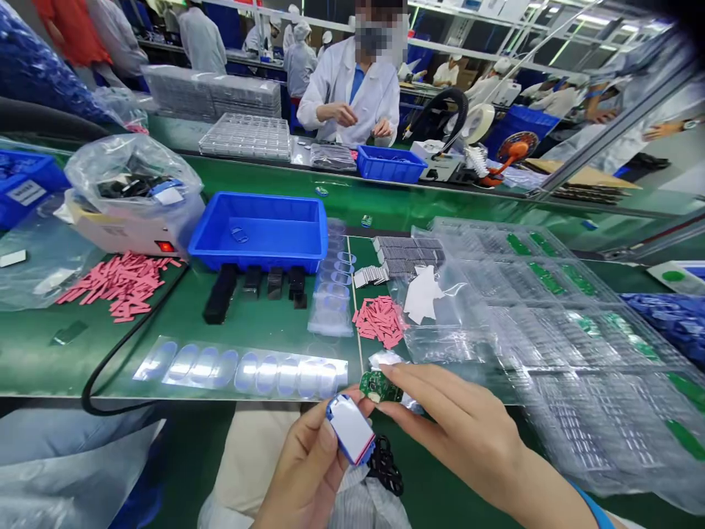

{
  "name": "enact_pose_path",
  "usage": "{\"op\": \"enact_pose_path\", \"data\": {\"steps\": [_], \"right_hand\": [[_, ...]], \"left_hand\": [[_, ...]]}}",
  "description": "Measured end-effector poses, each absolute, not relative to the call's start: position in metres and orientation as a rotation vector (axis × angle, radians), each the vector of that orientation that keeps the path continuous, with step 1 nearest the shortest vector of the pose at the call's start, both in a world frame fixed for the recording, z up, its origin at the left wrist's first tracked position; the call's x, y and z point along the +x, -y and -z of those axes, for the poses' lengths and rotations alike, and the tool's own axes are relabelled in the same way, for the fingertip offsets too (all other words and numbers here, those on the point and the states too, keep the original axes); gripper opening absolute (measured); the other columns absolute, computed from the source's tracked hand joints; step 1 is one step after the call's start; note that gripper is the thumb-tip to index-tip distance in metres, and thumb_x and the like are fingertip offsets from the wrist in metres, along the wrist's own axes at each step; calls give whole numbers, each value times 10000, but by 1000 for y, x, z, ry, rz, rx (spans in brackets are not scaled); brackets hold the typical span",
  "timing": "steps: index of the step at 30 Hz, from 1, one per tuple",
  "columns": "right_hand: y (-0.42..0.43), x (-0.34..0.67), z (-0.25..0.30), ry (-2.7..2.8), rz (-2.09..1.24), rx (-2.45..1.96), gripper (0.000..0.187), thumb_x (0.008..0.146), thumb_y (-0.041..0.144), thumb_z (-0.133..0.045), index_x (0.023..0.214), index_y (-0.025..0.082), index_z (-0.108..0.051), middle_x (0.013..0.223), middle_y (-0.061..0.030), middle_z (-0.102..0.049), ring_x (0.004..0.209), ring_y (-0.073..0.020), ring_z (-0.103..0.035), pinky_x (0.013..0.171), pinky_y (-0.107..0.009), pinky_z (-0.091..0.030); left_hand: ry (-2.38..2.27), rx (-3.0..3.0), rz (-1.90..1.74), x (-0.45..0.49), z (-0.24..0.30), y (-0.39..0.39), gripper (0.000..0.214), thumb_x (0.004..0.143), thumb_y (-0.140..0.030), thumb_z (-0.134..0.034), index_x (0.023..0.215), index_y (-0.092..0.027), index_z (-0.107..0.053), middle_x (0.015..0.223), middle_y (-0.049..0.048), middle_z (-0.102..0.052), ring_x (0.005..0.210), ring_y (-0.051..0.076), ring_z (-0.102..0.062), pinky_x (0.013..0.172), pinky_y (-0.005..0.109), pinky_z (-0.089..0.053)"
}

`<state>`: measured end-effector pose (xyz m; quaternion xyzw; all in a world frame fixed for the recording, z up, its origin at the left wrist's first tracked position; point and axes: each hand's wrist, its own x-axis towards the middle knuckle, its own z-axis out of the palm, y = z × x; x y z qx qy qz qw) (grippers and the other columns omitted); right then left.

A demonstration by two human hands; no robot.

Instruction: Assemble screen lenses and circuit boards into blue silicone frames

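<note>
Two bare hands meet at the near edge of a green table (286,323). The left hand (308,459) grips a small blue case (351,430) with a white panel facing up. The right hand (474,419) pinches a green circuit board (377,387) between thumb and fingers, just beyond the case; whether board and case touch, I cannot tell. Past the board lies a pile of pink strips (381,321), with torn white paper (423,295) beside it. To the right spread clear plastic trays (551,345), some pockets holding green boards. To the left lies a sheet of oval stickers (253,371), with black blocks (220,297) and a blue bin (264,259) behind. Across the table, a person in a white coat (355,95) works.
</note>
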<state>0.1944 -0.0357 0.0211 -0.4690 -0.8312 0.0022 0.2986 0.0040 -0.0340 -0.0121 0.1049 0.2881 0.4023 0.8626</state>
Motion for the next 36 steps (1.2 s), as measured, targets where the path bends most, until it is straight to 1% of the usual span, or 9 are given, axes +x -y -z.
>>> {"op": "enact_pose_path", "data": {"steps": [2, 4, 8, 9, 13, 19, 24, 28, 36], "right_hand": [[34, 193, -23, 2229, 34, -1229, 586, 872, 138, -571, 1411, 223, -356, 936, -85, -708, 803, -222, -689, 678, -351, -603], [33, 190, -28, 2203, 43, -1225, 537, 874, 146, -562, 1380, 226, -402, 914, -77, -709, 781, -217, -692, 670, -338, -602], [31, 179, -44, 2150, -87, -1257, 247, 927, 242, -502, 1165, 204, -558, 905, -46, -730, 805, -157, -709, 739, -226, -600], [31, 176, -48, 2155, -123, -1265, 218, 939, 270, -486, 1121, 190, -575, 916, -45, -735, 824, -142, -711, 761, -193, -590], [31, 166, -55, 2174, -175, -1280, 246, 960, 339, -453, 1070, 174, -599, 899, -23, -748, 791, -97, -715, 753, -108, -562], [29, 161, -51, 2262, -48, -1180, 243, 948, 304, -491, 1021, 126, -640, 920, -59, -747, 806, -119, -717, 854, -133, -539], [29, 164, -50, 2304, -80, -1138, 248, 943, 288, -502, 1051, 114, -642, 984, -62, -734, 879, -114, -704, 938, -141, -495], [31, 166, -52, 2327, -103, -1138, 238, 942, 271, -505, 1062, 117, -641, 996, -46, -732, 914, -100, -693, 973, -128, -460], [32, 165, -54, 2319, -98, -1140, 236, 944, 274, -500, 1049, 124, -648, 968, -38, -739, 872, -108, -704, 944, -130, -487]], "left_hand": [[-610, 220, -841, 1, 8, 33, 313, 695, -382, -756, 960, -215, -758, 1013, 66, -764, 1035, 198, -663, 842, 197, -505], [-635, 219, -847, -1, 5, 32, 323, 658, -406, -777, 931, -234, -765, 1018, 40, -764, 1014, 170, -667, 821, 163, -498], [-674, 300, -899, -4, 9, 31, 322, 653, -426, -775, 932, -266, -762, 973, 8, -770, 866, 111, -675, 747, 122, -492], [-671, 342, -916, -4, 11, 31, 322, 662, -421, -771, 947, -270, -757, 968, 8, -770, 846, 106, -674, 729, 119, -494], [-635, 487, -1038, -4, 19, 31, 316, 692, -357, -769, 1002, -305, -732, 992, 2, -771, 867, 104, -694, 729, 98, -504], [-694, 694, -1209, -3, 17, 33, 292, 701, -237, -774, 975, -331, -741, 964, -19, -777, 861, 97, -717, 762, 69, -511], [-767, 809, -1280, -3, 17, 35, 301, 678, -246, -788, 968, -315, -749, 966, -11, -775, 860, 124, -716, 776, 109, -542], [-775, 860, -1277, -3, 19, 34, 313, 675, -259, -791, 976, -329, -744, 982, -33, -757, 895, 113, -701, 806, 102, -532], [-759, 886, -1282, -3, 19, 35, 314, 682, -261, -786, 984, -336, -740, 971, -33, -753, 881, 115, -701, 806, 118, -543]]}}
